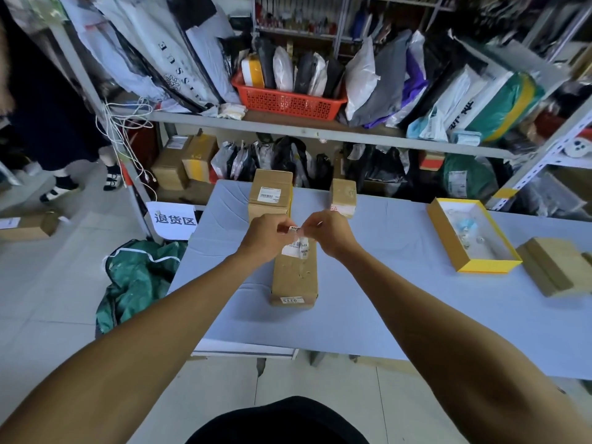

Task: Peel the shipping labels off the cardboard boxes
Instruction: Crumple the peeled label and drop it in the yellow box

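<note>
Three brown cardboard boxes on the blue-covered table (368,299): one long box (294,277) nearest, two upright behind (270,195) (343,193). One open yellow tray-box (461,254) holds small clear items. Left hand (267,235) and right hand (330,233) pinch a white shipping label (296,243), partly lifted off the long box.

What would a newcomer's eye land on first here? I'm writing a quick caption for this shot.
First, the two bare hands, left hand and right hand, meeting mid-frame and pinching a white shipping label at the far end of a long cardboard box on the pale blue table. Next, the open yellow box to the right and the red basket of parcels on the shelf behind.
</note>
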{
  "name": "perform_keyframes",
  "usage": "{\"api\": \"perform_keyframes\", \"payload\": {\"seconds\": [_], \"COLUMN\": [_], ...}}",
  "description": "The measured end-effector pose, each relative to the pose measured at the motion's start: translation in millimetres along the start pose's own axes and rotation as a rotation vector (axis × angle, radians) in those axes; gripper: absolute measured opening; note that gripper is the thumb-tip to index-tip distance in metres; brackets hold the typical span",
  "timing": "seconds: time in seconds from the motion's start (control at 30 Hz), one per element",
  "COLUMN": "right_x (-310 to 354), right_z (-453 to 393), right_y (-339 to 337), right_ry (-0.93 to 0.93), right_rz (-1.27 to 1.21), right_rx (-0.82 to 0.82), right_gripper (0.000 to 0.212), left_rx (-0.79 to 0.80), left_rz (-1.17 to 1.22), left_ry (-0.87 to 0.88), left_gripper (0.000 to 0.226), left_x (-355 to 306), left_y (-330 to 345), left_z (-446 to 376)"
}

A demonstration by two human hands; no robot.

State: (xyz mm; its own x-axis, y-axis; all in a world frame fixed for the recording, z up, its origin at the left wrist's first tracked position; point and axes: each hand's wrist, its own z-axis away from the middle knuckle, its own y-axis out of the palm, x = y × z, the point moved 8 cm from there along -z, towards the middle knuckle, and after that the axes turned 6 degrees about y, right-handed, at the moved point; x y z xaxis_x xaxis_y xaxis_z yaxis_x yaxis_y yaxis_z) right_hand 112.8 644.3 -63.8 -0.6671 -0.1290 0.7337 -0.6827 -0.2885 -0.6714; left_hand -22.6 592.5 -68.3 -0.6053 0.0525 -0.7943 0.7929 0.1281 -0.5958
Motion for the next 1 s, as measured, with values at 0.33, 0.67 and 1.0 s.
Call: {"api": "perform_keyframes", "payload": {"seconds": [0.33,0.67,1.0], "right_x": [-1.2,5.1,5.6], "right_z": [5.0,11.1,19.1], "right_y": [10.8,13.6,11.3], "right_ry": [0.088,0.079,-0.046], "right_rz": [-0.181,-0.344,0.028], "right_rx": [0.014,0.081,-0.014], "right_gripper": [0.004,0.011,0.015], "left_rx": [0.039,-0.069,-0.148], "left_rz": [-0.117,-0.052,0.173], "left_ry": [0.039,-0.010,-0.150], "left_gripper": [0.046,0.013,0.009], "left_x": [-7.9,3.1,22.7], "left_y": [-7.8,-14.6,-15.0], "left_z": [13.1,12.1,4.9]}}
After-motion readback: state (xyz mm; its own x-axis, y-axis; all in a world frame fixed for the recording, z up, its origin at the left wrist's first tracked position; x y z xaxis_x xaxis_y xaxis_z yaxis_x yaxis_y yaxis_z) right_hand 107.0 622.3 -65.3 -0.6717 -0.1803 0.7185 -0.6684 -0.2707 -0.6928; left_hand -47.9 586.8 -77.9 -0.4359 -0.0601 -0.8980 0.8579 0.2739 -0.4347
